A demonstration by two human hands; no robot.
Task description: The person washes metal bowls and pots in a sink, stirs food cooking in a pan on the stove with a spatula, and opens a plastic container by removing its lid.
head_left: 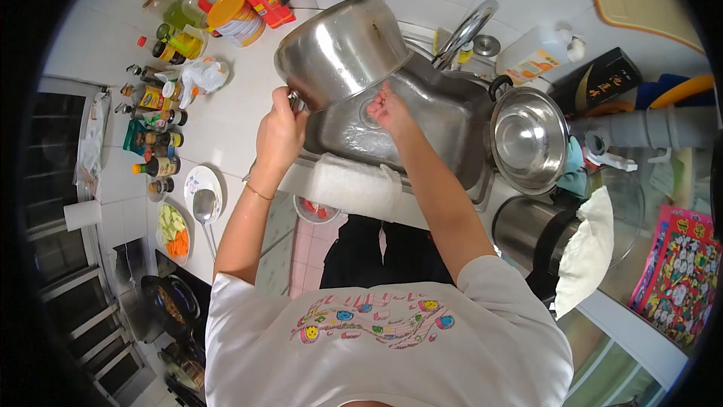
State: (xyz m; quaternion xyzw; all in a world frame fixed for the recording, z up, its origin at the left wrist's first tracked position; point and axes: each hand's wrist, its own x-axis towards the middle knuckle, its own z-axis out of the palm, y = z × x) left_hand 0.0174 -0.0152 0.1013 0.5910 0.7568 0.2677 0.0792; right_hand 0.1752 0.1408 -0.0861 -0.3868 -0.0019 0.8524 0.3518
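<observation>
A large stainless steel pot is tipped on its side above the left part of the steel sink. My left hand is closed around the handle at its near left edge. Just below the pot's lower edge, over the sink drain, is my right hand. Its fingers are loosely bent with the thumb apart, and nothing shows in them. I cannot tell whether the thumb touches the pot. Water wets the sink bottom. A white cloth hangs over the sink's front edge.
The faucet rises behind the sink. A steel pan stands to the right. Several bottles line the left wall, near a plate with a ladle and a dish of cut vegetables. A wok is at lower left.
</observation>
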